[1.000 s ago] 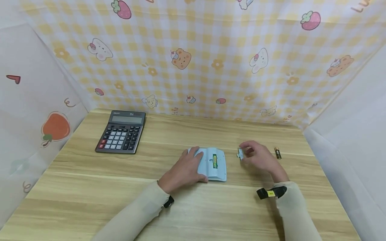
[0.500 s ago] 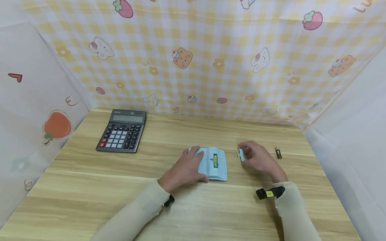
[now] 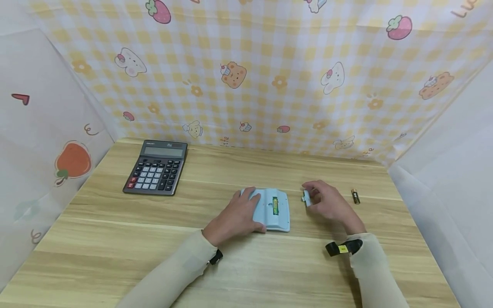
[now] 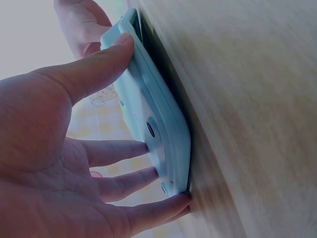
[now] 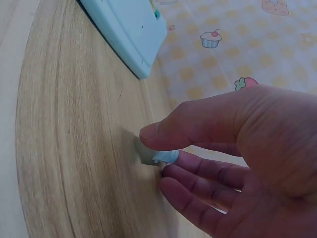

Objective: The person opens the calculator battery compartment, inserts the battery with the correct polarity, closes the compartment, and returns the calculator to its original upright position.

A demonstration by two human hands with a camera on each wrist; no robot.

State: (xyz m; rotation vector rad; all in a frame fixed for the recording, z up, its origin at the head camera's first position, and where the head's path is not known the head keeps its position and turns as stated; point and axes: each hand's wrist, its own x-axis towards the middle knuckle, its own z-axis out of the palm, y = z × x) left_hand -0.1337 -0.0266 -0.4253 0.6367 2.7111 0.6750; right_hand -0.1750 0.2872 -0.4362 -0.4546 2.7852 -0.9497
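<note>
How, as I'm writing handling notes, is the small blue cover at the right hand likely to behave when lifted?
The small blue cover is probably light, looking small and thin. It seems unlikely to roll, appearing flat rather than round. Its narrow tab, jutting from one edge, could be fragile.

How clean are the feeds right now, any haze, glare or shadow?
Head: fairly even light, pale sheen on the near tabletop; left wrist: bluish haze, upper-left corner washed out, wood grain smeared; right wrist: soft shadow near the light-blue cover, its fine detail unclear.
</note>
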